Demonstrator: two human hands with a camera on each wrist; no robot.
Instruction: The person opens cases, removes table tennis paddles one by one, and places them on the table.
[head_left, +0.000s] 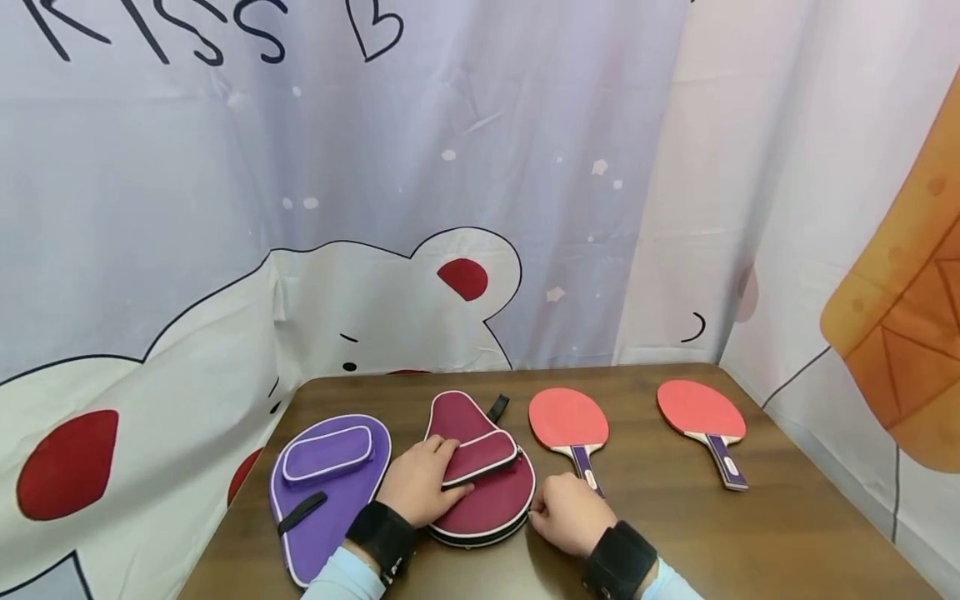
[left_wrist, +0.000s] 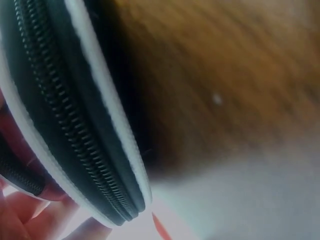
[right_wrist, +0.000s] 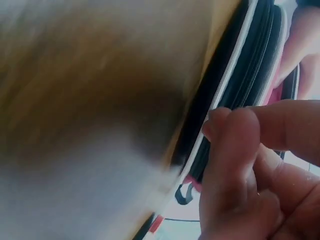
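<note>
The maroon case (head_left: pixel 480 475) lies on the table (head_left: pixel 787 533), between the purple case (head_left: pixel 330 483) and a bat (head_left: pixel 570 425). The left hand (head_left: pixel 422 483) rests flat on its pocket, fingers relaxed. The right hand (head_left: pixel 570 512) has its fingers (right_wrist: pixel 235 150) curled at the zip edge, apparently pinching the pull.

Risk: a skewed pull may jam the zip, or the case may slide if the left hand lifts.

Contents of both cases: not visible. A second bat (head_left: pixel 705 421) lies apart.

Left hand (head_left: pixel 423 482) presses the maroon paddle case (head_left: pixel 480 475); right hand (head_left: pixel 566 512) touches its edge.
</note>
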